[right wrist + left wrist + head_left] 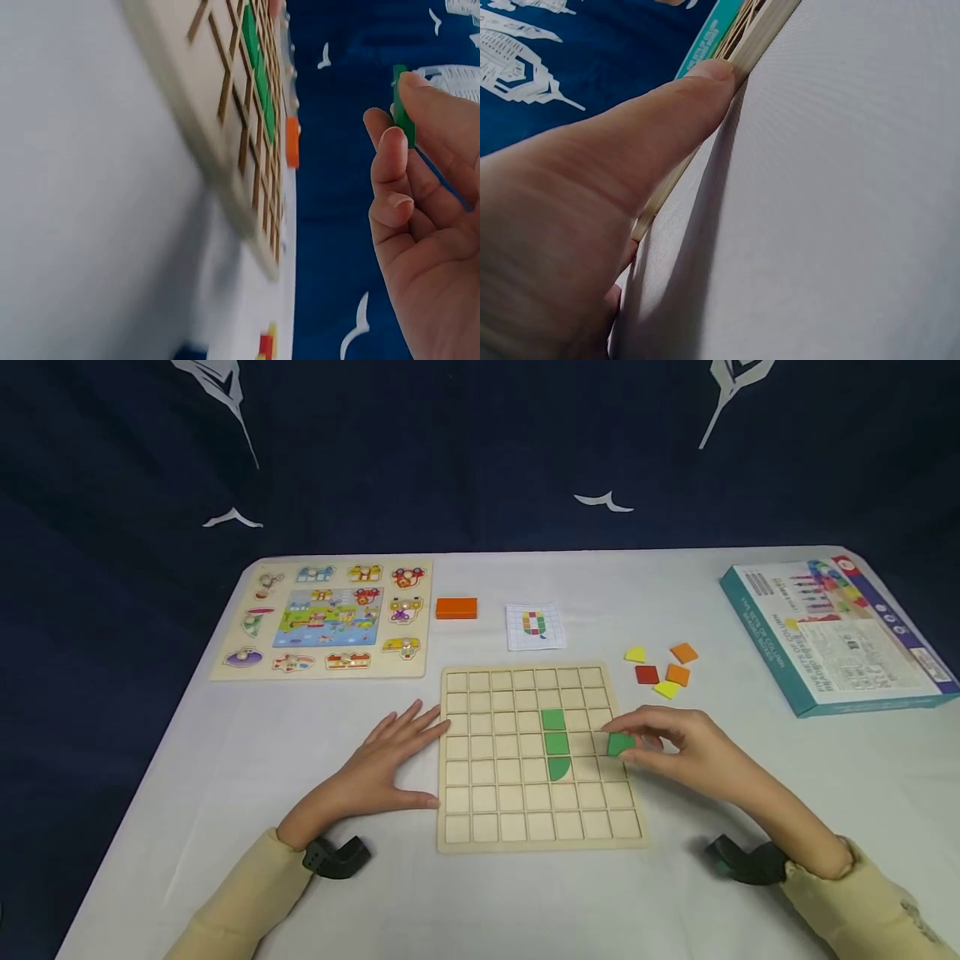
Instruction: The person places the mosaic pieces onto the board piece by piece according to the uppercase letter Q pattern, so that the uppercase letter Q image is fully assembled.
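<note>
My right hand (678,745) pinches a green tile (619,744) between thumb and fingers, over the right side of a wooden grid board (495,823). In the right wrist view the green tile (403,109) is seen edge-on, raised off the board. Three green pieces (556,743) sit in one column of the board, the lowest with a rounded corner. My left hand (386,764) lies spread at the board's left edge. Its thumb (697,90) presses the side of the board in the left wrist view.
Several yellow, orange and red tiles (677,675) lie beyond my right hand. A pattern card (555,642) and an orange block (456,608) lie behind the board. A picture puzzle (228,670) is at back left, a teal-edged box (847,635) at far right.
</note>
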`<action>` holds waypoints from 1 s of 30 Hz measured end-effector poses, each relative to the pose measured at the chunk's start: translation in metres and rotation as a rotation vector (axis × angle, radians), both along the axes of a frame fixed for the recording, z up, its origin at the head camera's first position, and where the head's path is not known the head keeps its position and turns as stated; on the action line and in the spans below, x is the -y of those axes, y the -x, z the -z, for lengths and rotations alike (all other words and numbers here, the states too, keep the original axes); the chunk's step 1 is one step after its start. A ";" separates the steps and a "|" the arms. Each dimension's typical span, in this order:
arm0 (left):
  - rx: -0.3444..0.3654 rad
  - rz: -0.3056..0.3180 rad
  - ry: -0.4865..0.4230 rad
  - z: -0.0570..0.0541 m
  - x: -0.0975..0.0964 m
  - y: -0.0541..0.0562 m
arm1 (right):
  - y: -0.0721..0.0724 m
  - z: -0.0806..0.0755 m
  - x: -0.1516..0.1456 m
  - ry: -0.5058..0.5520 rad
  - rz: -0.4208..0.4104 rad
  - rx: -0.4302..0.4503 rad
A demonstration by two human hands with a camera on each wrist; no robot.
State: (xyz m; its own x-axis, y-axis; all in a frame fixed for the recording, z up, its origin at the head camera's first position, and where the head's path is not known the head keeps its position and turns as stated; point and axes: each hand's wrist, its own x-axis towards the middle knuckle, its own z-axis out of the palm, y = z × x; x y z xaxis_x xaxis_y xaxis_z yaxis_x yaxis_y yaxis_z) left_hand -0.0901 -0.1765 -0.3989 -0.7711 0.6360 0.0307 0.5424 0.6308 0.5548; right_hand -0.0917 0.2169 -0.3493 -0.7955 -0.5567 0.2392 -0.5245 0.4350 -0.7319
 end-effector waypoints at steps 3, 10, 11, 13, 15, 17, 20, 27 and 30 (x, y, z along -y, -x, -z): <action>-0.004 -0.001 -0.001 0.000 0.000 0.001 | 0.004 0.000 0.013 0.024 -0.025 0.003; 0.005 0.000 0.003 0.001 -0.001 0.001 | 0.011 0.005 0.043 0.078 0.010 0.090; 0.006 0.000 0.004 0.001 -0.001 0.002 | 0.012 0.006 0.047 0.091 0.020 0.122; 0.007 0.000 0.004 0.001 0.000 0.002 | 0.014 0.008 0.054 0.132 0.035 0.204; 0.006 -0.002 0.007 0.002 0.000 0.003 | 0.015 0.009 0.062 0.167 0.038 0.275; 0.007 -0.004 0.007 0.003 0.000 0.004 | 0.017 0.009 0.069 0.180 0.027 0.332; 0.013 -0.006 0.011 0.003 0.000 0.005 | 0.018 0.009 0.081 0.166 -0.004 0.392; 0.008 -0.002 0.017 0.001 0.001 0.004 | 0.019 0.016 0.101 0.108 -0.074 0.458; 0.003 0.001 0.018 0.000 0.001 0.003 | 0.019 0.020 0.104 0.099 -0.089 0.454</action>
State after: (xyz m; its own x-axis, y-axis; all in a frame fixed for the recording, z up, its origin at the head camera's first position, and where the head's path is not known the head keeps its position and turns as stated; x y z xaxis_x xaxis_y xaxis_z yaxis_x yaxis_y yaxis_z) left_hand -0.0933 -0.1771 -0.3992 -0.7702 0.6375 0.0172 0.5418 0.6400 0.5448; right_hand -0.1111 0.1130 -0.3693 -0.7820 -0.6197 -0.0666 -0.1740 0.3197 -0.9314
